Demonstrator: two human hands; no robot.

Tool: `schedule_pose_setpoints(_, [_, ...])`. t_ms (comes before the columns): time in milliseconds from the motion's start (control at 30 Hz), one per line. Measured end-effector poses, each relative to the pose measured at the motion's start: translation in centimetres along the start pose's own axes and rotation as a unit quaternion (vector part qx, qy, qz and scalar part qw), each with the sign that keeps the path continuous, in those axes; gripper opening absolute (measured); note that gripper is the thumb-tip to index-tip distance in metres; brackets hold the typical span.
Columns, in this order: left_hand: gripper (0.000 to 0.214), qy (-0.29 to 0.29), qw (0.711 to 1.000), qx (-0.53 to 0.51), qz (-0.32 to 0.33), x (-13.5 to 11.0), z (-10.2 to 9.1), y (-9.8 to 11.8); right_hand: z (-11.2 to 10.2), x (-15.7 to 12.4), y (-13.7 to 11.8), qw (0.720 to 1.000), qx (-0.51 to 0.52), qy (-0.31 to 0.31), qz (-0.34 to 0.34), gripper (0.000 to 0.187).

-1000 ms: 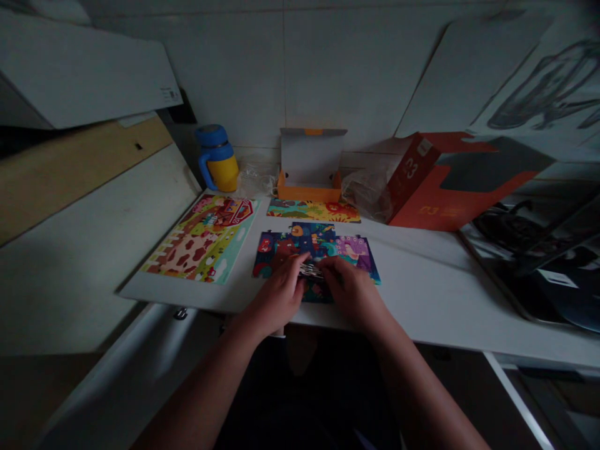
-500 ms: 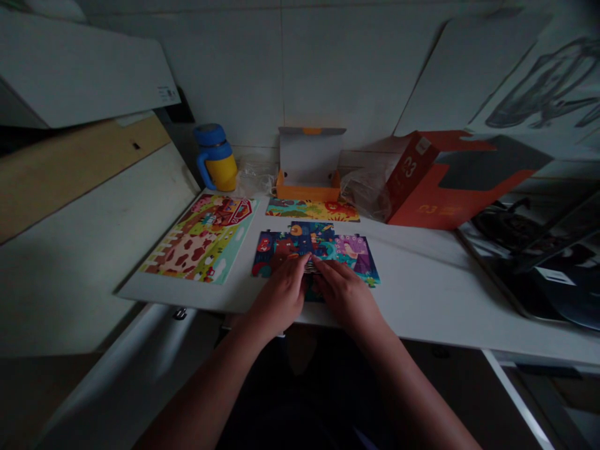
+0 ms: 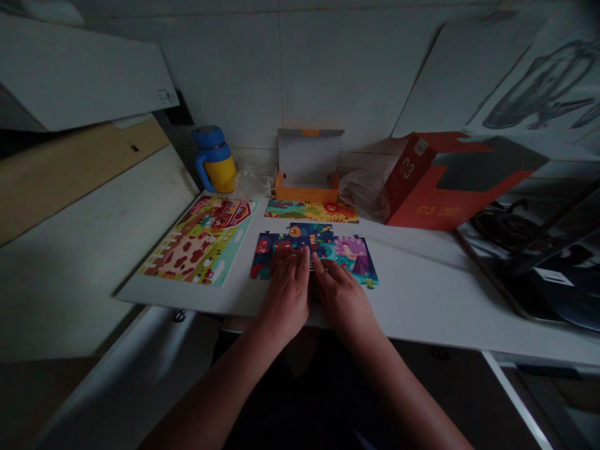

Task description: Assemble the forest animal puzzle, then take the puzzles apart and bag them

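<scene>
The left hand (image 3: 285,300) and right hand (image 3: 344,300) lie palms down, side by side and nearly touching, with fingers extended. Their fingertips rest on the near part of a jigsaw puzzle (image 3: 319,250), which lies directly ahead of and partly under both hands. Whether either hand holds a piece cannot be determined. On the white surface (image 3: 422,300), a farm-scene puzzle (image 3: 197,244) lies left and a strip of puzzle (image 3: 312,211) lies beyond. Further back stand an open orange box (image 3: 307,190), a blue-and-yellow mug (image 3: 216,165) and a red carton (image 3: 435,194).
</scene>
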State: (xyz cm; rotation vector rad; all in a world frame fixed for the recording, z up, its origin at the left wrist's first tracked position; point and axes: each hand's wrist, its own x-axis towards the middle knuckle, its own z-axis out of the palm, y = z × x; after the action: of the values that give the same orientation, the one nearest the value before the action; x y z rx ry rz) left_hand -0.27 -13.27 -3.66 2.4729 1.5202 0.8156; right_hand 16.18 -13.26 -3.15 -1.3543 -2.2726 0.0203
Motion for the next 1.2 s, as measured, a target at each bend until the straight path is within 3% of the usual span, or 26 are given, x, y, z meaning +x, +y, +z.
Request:
schedule_pose_setpoints(200, [0.073,-0.012,0.997,-0.069,0.034,-0.1,-0.4,-1.2,-0.1,-0.2,0.7,0.999,0.031,0.025,-0.009,0.063])
schedule_pose_setpoints(400, [0.058,-0.023,0.994,-0.109,0.017,0.0,-0.9,-1.2,-1.0,-1.2,0.4,0.99,0.093,0.099,0.023,0.033])
schedule_pose_setpoints(500, [0.057,-0.029,0.992,-0.126,0.005,0.1,-1.1,-1.1,-1.5,-1.6,0.3,0.991,0.091,0.098,0.014,0.023])
schedule_pose_setpoints(800, [0.055,-0.032,0.989,-0.143,0.01,-0.2,-0.9,-1.2,-1.5,-1.7,0.2,0.99,0.097,0.099,0.012,0.015])
schedule_pose_setpoints(967, [0.048,-0.02,0.981,-0.194,-0.016,-0.3,-1.3,-1.3,-1.5,-1.5,0.4,0.984,0.117,0.126,0.046,0.012])
schedule_pose_setpoints(1200, [0.034,-0.041,0.972,-0.228,-0.031,0.0,-2.0,-1.8,-1.3,-0.9,0.9,0.979,0.17,0.105,0.043,0.028])
